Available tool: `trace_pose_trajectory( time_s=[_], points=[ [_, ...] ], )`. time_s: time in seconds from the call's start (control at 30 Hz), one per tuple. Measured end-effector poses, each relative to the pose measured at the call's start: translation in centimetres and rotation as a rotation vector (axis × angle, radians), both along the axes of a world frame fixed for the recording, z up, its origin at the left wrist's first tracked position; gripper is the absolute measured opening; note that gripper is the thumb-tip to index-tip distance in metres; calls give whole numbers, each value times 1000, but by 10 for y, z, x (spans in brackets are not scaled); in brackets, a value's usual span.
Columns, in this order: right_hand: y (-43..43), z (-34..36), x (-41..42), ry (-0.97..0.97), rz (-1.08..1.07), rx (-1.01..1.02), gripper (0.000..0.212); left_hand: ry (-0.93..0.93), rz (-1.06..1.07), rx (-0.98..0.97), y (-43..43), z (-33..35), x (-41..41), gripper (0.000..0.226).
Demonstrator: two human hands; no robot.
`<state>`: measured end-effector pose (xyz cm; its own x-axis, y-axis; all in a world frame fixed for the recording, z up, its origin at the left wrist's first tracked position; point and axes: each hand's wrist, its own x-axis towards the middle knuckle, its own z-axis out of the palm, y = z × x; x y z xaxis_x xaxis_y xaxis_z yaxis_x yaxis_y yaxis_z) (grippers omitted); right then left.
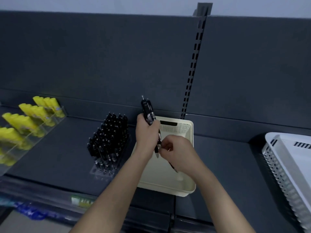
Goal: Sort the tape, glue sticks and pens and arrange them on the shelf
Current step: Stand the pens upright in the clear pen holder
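The left hand (146, 132) is clamped round a bundle of black pens (148, 110), held upright over the far left corner of a cream basket (168, 190). The clicker ends stick out above the fist and the tips below it. The right hand (176, 150) is just beside it, its fingers curled in against the lower tips of the bundle. Whether they pinch a pen or only touch it cannot be told, since the hand's own back hides the fingertips. One more dark pen (173, 166) pokes out from under the right hand inside the basket, and most of it is covered.

The basket stands on a dark grey shelf (58, 148), its near rim at the shelf's front edge. Left of it, near the middle of the shelf, more black pens stand packed in a clear pen rack (109, 138). Toward the left edge, yellow glue sticks (25, 121) fill a clear tiered holder (55, 117) that the frame cuts off. At the right edge a white perforated basket (286, 165) is only partly in view. A green label (81, 200) on the front edge and blue items (30, 211) below are too blurred to read
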<state>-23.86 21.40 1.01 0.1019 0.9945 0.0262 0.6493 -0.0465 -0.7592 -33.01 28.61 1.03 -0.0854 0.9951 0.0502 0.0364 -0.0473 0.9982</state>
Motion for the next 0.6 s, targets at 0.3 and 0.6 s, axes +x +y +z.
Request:
trace_pose_trajectory(
  time_s=[0.3, 0.6],
  points=[
    [2, 22, -50, 36, -102, 97, 15, -321, 29, 104, 3, 53, -53, 10],
    [11, 11, -132, 184, -272, 201, 20, -200, -80, 188, 16, 55, -156, 8]
  ],
)
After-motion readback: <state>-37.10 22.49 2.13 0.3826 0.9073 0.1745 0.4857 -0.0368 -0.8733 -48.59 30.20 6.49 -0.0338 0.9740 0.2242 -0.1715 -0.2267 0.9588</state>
